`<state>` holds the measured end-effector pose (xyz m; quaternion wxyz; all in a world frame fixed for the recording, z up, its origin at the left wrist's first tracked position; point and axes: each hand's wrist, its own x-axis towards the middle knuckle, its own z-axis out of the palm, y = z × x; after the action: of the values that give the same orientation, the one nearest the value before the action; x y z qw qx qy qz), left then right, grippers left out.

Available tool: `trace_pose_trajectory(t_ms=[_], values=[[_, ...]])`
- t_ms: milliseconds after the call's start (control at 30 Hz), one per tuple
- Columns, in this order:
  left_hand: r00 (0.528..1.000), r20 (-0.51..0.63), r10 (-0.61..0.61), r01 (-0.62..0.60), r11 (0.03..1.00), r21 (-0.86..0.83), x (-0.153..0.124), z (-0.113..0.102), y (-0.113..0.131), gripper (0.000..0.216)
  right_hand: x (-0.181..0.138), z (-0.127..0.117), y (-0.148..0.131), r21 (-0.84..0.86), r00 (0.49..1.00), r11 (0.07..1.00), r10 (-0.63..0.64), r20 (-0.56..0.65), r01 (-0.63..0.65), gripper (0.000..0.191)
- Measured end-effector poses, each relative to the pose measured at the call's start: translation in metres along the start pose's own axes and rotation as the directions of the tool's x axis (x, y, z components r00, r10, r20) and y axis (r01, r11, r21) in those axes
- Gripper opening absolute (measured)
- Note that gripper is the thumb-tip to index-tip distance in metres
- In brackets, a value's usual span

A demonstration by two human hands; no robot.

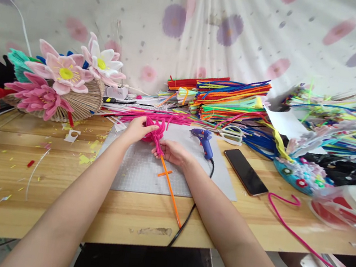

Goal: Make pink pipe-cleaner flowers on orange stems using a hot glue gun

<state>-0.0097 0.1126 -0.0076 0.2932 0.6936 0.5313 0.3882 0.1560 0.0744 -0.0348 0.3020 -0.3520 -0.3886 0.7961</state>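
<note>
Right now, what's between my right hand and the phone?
In the head view, the blue glue gun lies between your right hand and the phone, on the grey mat; its black cord trails toward you.

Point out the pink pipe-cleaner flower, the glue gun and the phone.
pink pipe-cleaner flower (156,136), head view, on its petals.
glue gun (204,141), head view, on its blue body.
phone (246,171), head view, middle of dark screen.

Reaches forward with both bare arms, forearms converging toward the middle. Curls the left hand (137,129) closed, palm down, fingers pointing right. Pinches with the right hand (173,152) just beside it, lower, fingertips turned toward the left hand.
</note>
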Motion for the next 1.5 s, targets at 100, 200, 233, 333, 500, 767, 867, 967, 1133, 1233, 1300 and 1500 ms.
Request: trace_pose_trajectory(t_ms=[100,200,233,333,500,767,867,967,1133,1233,1300,1500], values=[[1.000,-0.008,-0.025,0.026,0.997,0.067,0.000,0.002,0.001,0.034,0.005,0.005,-0.001,-0.012,0.992,1.000,0.008,-0.125,-0.010,0.033],[0.999,-0.012,-0.048,0.049,0.991,0.121,0.000,0.003,0.002,0.035,0.011,0.012,0.000,-0.103,0.960,0.993,-0.090,-0.264,0.064,0.026],[0.999,-0.012,-0.049,0.050,0.990,0.129,-0.001,0.003,0.003,0.035,0.013,0.013,0.000,-0.125,0.953,0.989,-0.111,-0.282,0.079,0.022],[0.999,-0.017,-0.044,0.046,0.992,0.121,-0.001,0.004,0.004,0.036,0.016,0.015,0.001,-0.129,0.950,0.988,-0.124,-0.288,0.089,0.018],[0.999,-0.004,-0.051,0.051,0.996,0.079,-0.002,0.005,0.007,0.034,0.018,0.015,0.001,-0.115,0.943,0.987,-0.144,-0.301,0.115,0.020],[0.997,-0.030,-0.073,0.069,0.990,-0.120,-0.007,0.003,0.010,0.041,0.016,0.021,0.004,-0.105,0.931,0.984,-0.168,-0.324,0.141,0.022],[0.991,-0.079,-0.104,0.084,0.971,-0.225,-0.007,-0.002,0.009,0.045,0.016,0.022,0.006,-0.131,0.933,0.981,-0.177,-0.314,0.142,0.020],[0.994,-0.046,-0.095,0.080,0.963,-0.258,-0.007,-0.005,0.010,0.044,0.016,0.022,0.007,-0.151,0.926,0.977,-0.193,-0.324,0.151,0.020],[0.986,0.007,-0.168,0.162,0.939,-0.304,-0.004,-0.007,0.006,0.043,0.014,0.025,0.010,-0.169,0.916,0.966,-0.241,-0.321,0.195,0.016],[0.981,0.029,-0.192,0.190,0.924,-0.332,0.001,-0.009,-0.005,0.042,0.013,0.026,0.010,-0.184,0.907,0.960,-0.263,-0.329,0.212,0.016],[0.979,0.037,-0.201,0.202,0.923,-0.327,0.005,-0.011,-0.014,0.041,0.013,0.025,0.011,-0.194,0.904,0.957,-0.269,-0.331,0.214,0.016],[0.943,0.141,-0.301,0.332,0.868,-0.370,0.006,-0.010,-0.023,0.042,0.015,0.023,0.013,-0.219,0.919,0.955,-0.262,-0.296,0.202,0.016]])
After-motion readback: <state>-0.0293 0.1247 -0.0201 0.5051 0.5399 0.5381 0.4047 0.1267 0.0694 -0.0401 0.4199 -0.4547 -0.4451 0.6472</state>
